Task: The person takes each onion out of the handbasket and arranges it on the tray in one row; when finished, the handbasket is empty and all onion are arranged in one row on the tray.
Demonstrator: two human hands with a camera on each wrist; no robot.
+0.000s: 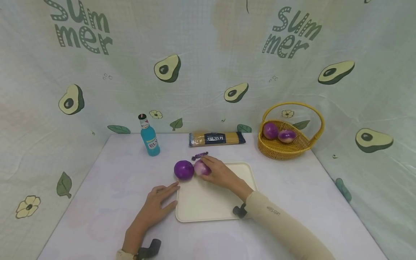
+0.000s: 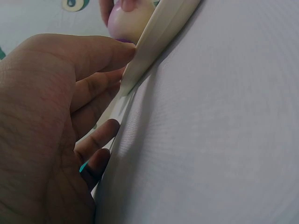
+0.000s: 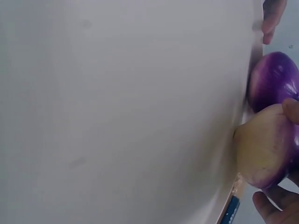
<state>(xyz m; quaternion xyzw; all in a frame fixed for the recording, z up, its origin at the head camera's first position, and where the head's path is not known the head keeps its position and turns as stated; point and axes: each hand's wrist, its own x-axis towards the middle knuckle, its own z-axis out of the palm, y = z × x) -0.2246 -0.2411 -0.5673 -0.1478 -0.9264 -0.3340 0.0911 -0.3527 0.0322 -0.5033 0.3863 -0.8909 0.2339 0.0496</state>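
While right hand [image 1: 221,173] grips pale onion [image 1: 201,168], left hand [image 1: 156,206] steadies tray [image 1: 208,206].
Pale onion sits at tray's far left corner, touching purple onion [image 1: 183,169] just left of it, off the tray. Left hand lies flat, fingers straight, on the worktop [image 1: 107,202] against tray's left rim, holding nothing; right hand nearer both onions.

The right hand [image 1: 221,174] gripped a pale purple onion [image 1: 201,168] at the far left corner of the cream tray [image 1: 211,202]. Touching that onion on its left sat a darker purple onion [image 1: 183,169], and just beyond the grip lay a small purple wrapper [image 1: 199,155]. Nearer than the grip, the left hand [image 1: 156,207] rested flat against the tray's left edge, fingers straight.
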